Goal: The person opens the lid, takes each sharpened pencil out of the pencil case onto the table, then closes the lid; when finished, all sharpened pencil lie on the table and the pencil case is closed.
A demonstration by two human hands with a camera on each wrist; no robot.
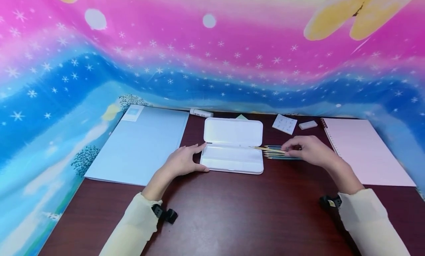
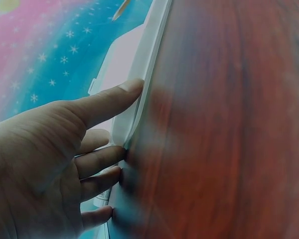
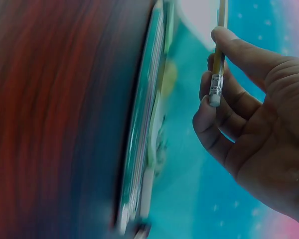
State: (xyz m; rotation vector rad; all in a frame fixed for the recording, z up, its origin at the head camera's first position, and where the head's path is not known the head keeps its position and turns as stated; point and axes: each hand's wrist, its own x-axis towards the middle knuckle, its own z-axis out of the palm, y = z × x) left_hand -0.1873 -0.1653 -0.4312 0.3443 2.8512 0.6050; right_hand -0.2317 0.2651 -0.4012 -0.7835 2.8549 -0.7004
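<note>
An open white pencil case [image 1: 232, 152] lies on the dark table, its lid folded back. My left hand [image 1: 182, 160] holds the case at its left end, thumb on the front edge and forefinger near the hinge. Between thumb and fingertips my right hand [image 1: 308, 149] pinches a yellow pencil [image 3: 218, 62] near its white eraser end. The pencil's tip overlaps the right edge of the case in the head view. Below that hand several green pencils [image 3: 142, 104] lie side by side on the table, right of the case.
A light blue folder [image 1: 146, 141] lies on the left, and a pink spiral notebook [image 1: 372, 149] on the right. Along the back are a white tube [image 1: 201, 113], a patterned white square [image 1: 284, 124] and a white eraser [image 1: 307, 125]. A printed cloth [image 1: 212, 56] hangs behind the table.
</note>
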